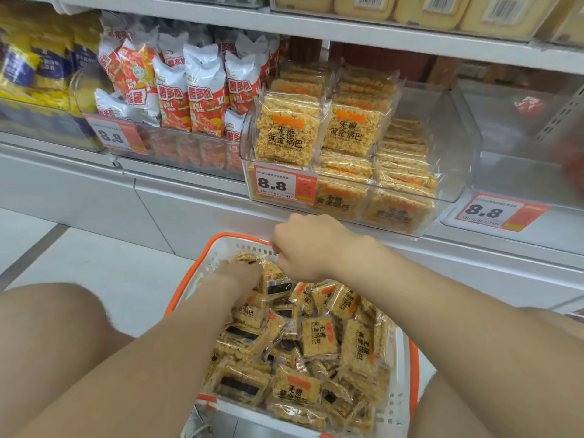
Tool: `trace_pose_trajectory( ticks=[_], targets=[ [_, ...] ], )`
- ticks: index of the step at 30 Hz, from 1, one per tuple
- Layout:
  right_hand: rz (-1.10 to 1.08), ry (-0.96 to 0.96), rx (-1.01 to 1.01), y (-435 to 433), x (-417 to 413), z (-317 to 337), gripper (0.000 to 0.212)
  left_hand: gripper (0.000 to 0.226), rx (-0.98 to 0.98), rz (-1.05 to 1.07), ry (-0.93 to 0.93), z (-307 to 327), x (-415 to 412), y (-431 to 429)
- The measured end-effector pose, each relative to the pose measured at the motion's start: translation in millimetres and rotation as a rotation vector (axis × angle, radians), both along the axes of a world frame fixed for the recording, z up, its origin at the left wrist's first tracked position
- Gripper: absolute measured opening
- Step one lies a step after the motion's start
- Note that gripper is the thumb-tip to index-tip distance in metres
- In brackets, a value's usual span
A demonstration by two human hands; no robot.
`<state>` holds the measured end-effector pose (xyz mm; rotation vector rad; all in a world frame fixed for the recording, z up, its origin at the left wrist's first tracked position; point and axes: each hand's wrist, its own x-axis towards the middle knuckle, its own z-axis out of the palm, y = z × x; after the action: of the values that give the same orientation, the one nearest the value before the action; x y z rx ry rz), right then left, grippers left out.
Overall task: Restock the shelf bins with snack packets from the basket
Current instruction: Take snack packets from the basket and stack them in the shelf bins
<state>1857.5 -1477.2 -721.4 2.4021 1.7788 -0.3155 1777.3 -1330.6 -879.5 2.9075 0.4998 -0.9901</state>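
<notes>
Dipping into the basket (400, 390) over pale floor (110, 263), curled hands (241, 273) (300, 248) hide their grip.

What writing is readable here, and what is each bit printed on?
"8.8": on three orange price tags on the bin fronts.
"无糖 黄金锅巴": on yellow snack packets in the clear bin and the basket.
"薯多脆": on red-and-white bags.
Too blurred: the tags' fine print, blue-and-yellow bags.
</notes>
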Motion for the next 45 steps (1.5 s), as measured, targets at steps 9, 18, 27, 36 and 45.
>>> trace_pose_trajectory(
  ticks=[9, 18, 27, 36, 45],
  targets=[
    [-0.072, 0.024, -0.032, -11, 17, 16, 0.013, 0.020, -0.269, 0.020, -0.156, 41, 21, -3],
    [-0.172, 0.142, 0.143, -46, 44, 57, 0.025, 0.025, -0.644, -0.041, -0.664, 133, 26, -25],
    [-0.345, 0.412, 0.466, -79, 75, 80, 0.026, 0.030, -0.687, 0.011, -1.019, 195, 21, -30],
    [-0.547, 0.466, 0.649, -79, 86, 87, 0.025, 0.063, -0.431, -0.090, -1.029, 228, 44, -30],
    [-0.679, 0.226, 0.975, -74, 112, 77, 0.036, 0.073, 0.033, -0.146, -1.226, 221, 68, -22]
  ],
)
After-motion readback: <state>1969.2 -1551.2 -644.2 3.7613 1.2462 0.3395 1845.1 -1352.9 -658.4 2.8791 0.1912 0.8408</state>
